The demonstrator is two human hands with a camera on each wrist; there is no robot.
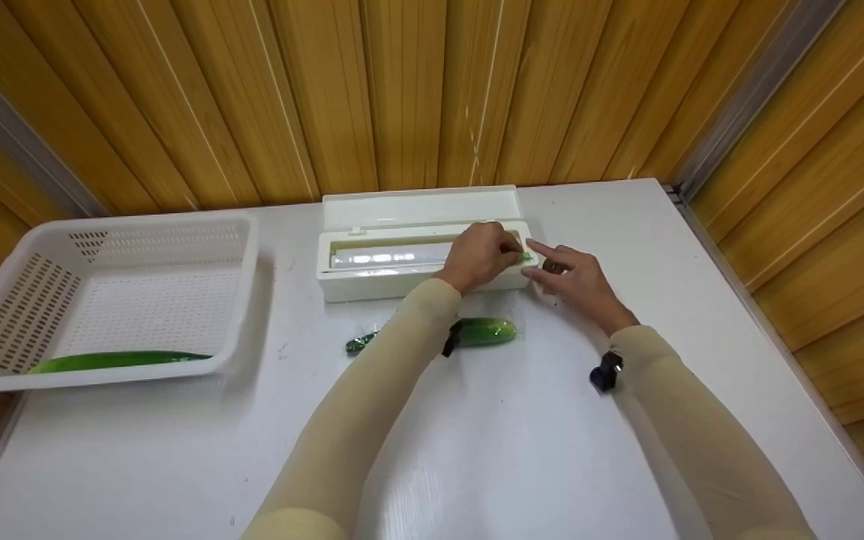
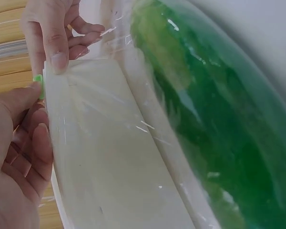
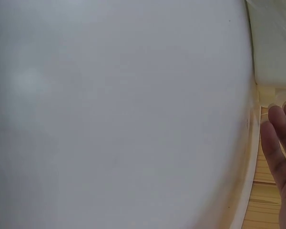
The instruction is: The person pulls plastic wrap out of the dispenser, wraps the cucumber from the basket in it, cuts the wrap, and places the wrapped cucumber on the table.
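Note:
A white cling film box [image 1: 372,285] stands at the back of the table with its lid raised and a film roll [image 1: 387,256] inside. My left hand [image 1: 477,256] reaches across to the box's right end and pinches a small green slider [image 2: 38,86] at its edge. My right hand [image 1: 578,281] grips that end, its thumb on the front face in the left wrist view. Clear film drapes down the front of the box and over a green cucumber [image 1: 486,331] lying before it. My left forearm hides the cucumber's middle. In the right wrist view only some fingers [image 3: 276,152] show.
A white perforated basket [image 1: 248,300] stands at the table's left, with a long green vegetable [image 1: 121,361] inside. The white table [image 1: 492,450] meets a wood-patterned wall [image 1: 402,97] behind the box. Another such wall [image 1: 837,247] runs along the right.

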